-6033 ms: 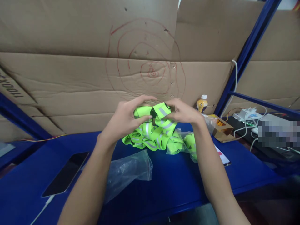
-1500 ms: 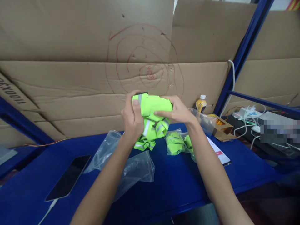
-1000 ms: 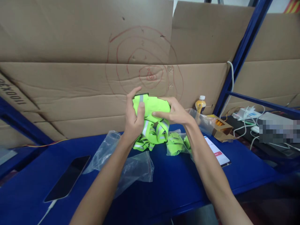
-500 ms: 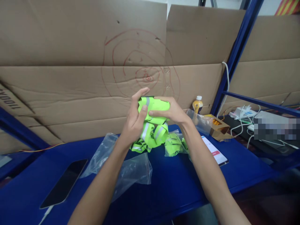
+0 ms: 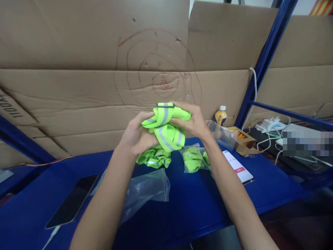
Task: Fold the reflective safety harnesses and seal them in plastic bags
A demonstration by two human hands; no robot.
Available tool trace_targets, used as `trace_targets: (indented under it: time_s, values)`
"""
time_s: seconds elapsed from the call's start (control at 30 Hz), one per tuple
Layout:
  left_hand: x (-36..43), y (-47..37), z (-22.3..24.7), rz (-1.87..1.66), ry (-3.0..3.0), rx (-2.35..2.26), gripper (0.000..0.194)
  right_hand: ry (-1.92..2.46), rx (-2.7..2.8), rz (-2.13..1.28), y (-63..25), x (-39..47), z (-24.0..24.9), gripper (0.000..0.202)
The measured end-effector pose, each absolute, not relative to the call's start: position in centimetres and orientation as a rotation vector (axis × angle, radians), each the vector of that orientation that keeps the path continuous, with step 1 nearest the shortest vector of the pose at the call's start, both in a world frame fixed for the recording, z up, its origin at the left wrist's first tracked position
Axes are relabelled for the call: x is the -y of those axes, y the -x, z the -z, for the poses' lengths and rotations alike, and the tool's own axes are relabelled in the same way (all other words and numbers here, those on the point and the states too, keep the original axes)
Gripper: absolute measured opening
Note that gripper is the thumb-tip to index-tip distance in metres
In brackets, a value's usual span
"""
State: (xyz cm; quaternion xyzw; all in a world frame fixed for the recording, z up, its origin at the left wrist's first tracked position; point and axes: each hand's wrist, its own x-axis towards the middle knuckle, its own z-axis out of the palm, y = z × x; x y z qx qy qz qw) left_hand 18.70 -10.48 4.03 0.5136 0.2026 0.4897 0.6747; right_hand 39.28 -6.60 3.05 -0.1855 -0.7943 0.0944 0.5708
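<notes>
A neon yellow-green reflective strap (image 5: 166,133) with silver stripes is bunched between my hands, raised above the table. A black buckle (image 5: 164,105) shows at its top edge, and loops of it hang down. My left hand (image 5: 139,135) grips the bundle's left side, its fingertips hidden behind the fabric. On the other side my right hand (image 5: 194,119) pinches it, thumb in front and fingers behind. Beneath, more neon strap (image 5: 154,158) lies in a heap on the blue table (image 5: 192,205). Whether heap and bundle are joined I cannot tell.
Clear plastic bags (image 5: 148,191) lie before the heap; another bag (image 5: 194,159) holds neon straps. A dark phone (image 5: 73,199) with a cable is at left, a lit phone (image 5: 238,166) at right. Behind stand a bottle (image 5: 220,114), an opened carton (image 5: 244,142) and a cardboard wall (image 5: 78,100).
My left hand has shifted left and lower, its thumb no longer across the front of the bundle. The strap has turned so that the buckle shows, and its loops spread more.
</notes>
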Motion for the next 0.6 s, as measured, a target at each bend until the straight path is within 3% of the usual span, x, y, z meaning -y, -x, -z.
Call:
trace_targets:
  time_s: [0.17, 0.23, 0.3, 0.4, 0.5, 0.6]
  values:
    - [10.8, -17.7, -4.7, -1.124, -1.089, -0.489, 0.052, 0.348, 1.981, 0.107, -38.7, 6.2, -2.6, 0.039]
    - [11.0, -17.2, -5.0, -1.169, -1.121, -0.535, 0.047, 0.321, 2.015, 0.137, -38.1, 6.7, -2.6, 0.036]
    - [11.2, -17.0, -5.1, -1.219, -1.188, -0.570, 0.036, 0.284, 2.041, 0.072, -37.6, 7.5, -2.8, 0.038]
    - [11.2, -17.0, -4.9, -1.301, -1.289, -0.585, 0.038, 0.223, 1.959, -0.137, -37.0, 8.3, -3.1, 0.044]
    - [11.2, -17.4, -4.3, -1.447, -1.406, -0.583, 0.048, 0.327, 1.727, -0.199, -36.6, 8.3, -3.1, 0.042]
    - [11.2, -17.7, -3.8, -1.562, -1.695, -0.620, 0.057, 0.444, 1.599, -0.293, -36.4, 7.7, -2.9, 0.055]
